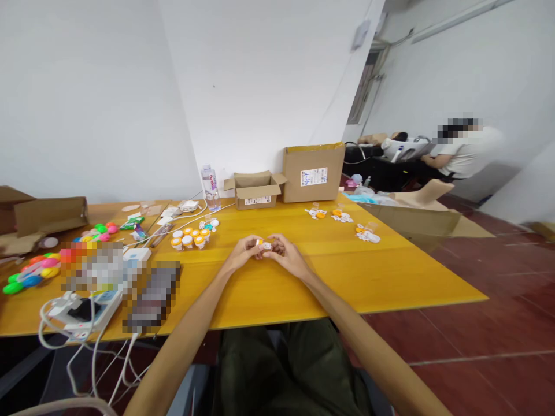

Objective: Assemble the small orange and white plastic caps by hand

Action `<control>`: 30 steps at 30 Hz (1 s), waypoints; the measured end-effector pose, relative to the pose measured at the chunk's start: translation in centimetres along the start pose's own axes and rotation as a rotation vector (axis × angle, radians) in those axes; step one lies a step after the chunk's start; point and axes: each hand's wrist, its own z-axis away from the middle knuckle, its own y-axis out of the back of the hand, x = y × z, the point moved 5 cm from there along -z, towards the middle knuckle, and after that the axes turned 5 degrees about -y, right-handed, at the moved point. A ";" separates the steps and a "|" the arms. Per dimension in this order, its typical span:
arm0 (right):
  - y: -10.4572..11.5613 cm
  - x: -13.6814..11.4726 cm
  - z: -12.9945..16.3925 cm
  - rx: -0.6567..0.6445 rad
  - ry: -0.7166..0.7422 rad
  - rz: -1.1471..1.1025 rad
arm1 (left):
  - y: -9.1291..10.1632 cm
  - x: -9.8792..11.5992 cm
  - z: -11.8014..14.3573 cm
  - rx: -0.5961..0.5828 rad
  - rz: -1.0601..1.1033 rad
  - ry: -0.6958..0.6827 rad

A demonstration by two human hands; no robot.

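Over the middle of the table (243, 292), my left hand (243, 253) and my right hand (289, 257) meet around a small orange-and-white plastic piece (265, 245). Both sets of fingers are closed on it from either side, and they hide part of its shape. To the left of my hands stands a cluster of several small tubs with orange and white parts (188, 239). Loose white and orange plastic parts lie in small groups to the right, one group (367, 235) nearest the right edge and another (342, 216) farther back.
Behind my hands are an open cardboard box (255, 196), a larger closed carton (313, 173) and a water bottle (211, 188). On the left lie a power strip (110, 294) with cables, a phone (155, 296) and colourful balls (32, 280). A person (466, 150) sits at the far right.
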 end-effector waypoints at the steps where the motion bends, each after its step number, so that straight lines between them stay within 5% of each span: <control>1: 0.0 -0.1 0.0 -0.006 0.003 -0.003 | 0.0 0.1 0.0 0.000 0.003 -0.002; 30: 0.1 -0.1 0.0 0.011 0.020 0.069 | 0.0 -0.1 0.0 0.004 -0.014 0.018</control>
